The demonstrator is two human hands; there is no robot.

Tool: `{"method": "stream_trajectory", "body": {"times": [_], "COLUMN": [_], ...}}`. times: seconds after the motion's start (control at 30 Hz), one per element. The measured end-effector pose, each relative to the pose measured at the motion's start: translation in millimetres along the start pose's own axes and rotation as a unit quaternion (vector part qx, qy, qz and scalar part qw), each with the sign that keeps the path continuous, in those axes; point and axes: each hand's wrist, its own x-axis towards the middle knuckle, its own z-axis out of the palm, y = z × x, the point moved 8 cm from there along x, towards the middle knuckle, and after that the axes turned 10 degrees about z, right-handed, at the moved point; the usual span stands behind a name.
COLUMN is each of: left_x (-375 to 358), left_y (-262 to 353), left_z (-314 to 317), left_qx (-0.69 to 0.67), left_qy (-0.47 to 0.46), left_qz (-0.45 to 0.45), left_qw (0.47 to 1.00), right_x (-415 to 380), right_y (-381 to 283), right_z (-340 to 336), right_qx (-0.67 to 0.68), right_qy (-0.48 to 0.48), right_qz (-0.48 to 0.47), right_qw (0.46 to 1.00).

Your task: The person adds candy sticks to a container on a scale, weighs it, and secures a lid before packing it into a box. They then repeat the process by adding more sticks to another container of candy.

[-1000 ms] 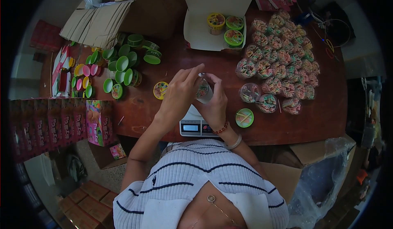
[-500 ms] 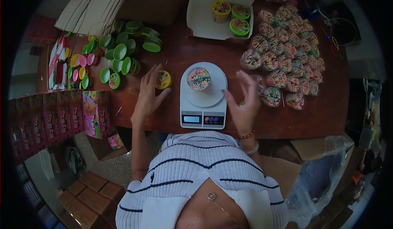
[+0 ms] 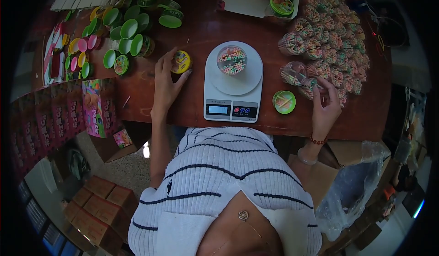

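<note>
Many stick-filled cups [image 3: 313, 48] are crowding my right hand [image 3: 325, 106], grip unclear; my left hand [image 3: 165, 83] is spreading around a lid [image 3: 182, 61].

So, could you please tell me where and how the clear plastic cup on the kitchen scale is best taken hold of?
Probably by its round side wall, just below the rim, coming in from left and right together. The clear plastic cup appears upright on the kitchen scale, with nothing against either flank, while sticks show across its top.
</note>
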Motion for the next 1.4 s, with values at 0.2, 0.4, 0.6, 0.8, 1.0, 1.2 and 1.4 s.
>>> {"method": "stream_trajectory", "body": {"times": [0.2,0.4,0.6,0.8,1.0,1.2,1.4], "left_x": [4,27,66,66,66,73,81], "left_y": [6,59,126,124,127,168,177], "left_z": [-8,-21,10,0,7,-5,-1], "left_qx": [0.0,-0.184,-0.071,-0.302,-0.315,-0.205,-0.205], "left_qy": [0.009,0.041,-0.093,-0.043,0.017,-0.008,-0.004], "left_qz": [0.011,0.043,0.199,0.152,0.15,0.27,0.233], "left_qw": [1.0,0.981,0.973,0.94,0.937,0.941,0.951], "right_x": [1,-31,-32,-46,-50,-52,-72], "right_y": [-25,-100,-109,-107,-133,-99,-152], "right_z": [11,81,168,141,111,160,154], "right_qx": [-0.008,-0.057,0.119,0.396,0.242,0.514,0.664], "right_qy": [-0.032,-0.098,-0.181,-0.277,-0.205,-0.378,-0.711], "right_qz": [-0.025,-0.203,-0.221,-0.074,-0.196,0.125,0.14], "right_qw": [0.999,0.973,0.951,0.873,0.928,0.759,0.186]}}
